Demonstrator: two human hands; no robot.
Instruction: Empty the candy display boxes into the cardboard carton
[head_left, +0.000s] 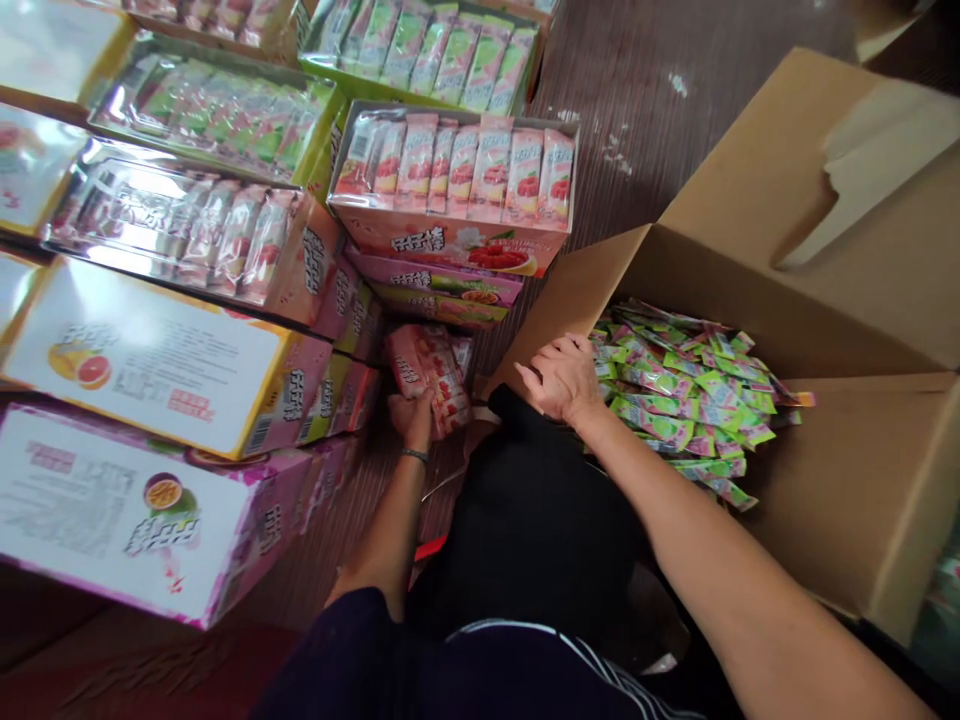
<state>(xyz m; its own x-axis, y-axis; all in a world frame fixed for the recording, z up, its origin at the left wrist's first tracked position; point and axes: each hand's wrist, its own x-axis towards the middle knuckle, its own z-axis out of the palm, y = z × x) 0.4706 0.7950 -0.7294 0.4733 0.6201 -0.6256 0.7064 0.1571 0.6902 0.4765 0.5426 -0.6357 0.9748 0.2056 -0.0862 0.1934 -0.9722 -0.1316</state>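
Pink pack (431, 375), just one of those in a hand? Where is it?
One, yes, in the gap between the stacked boxes on the left and the cardboard carton (840, 470) on the right. The left hand (412, 420) has its fingers closed on the pack's near edge
And the right hand (562, 378)?
Its fingers are curled over the left edge of the one carton, with hardly any opening
How many sachets (690, 390) are inside it?
Too many to count, green and pink, loose in a heap
What about the boxes with sticks showing?
Four show most of their tops: two green boxes (424, 50) (217, 110) and two pink boxes (450, 225) (187, 225). A fifth is cut off at the far edge. The pink one nearest the carton shows about eight sticks and sits on two more boxes, purple over green
Any brands?
Bold white lettering with dark outlines, Chinese-looking, too blurred for me to read. Two large white-topped boxes (180, 345) (112, 510) lie near left: one pictures cut grapefruit, the other passion fruit, each with small red print. A barcode shows on the grapefruit box's side
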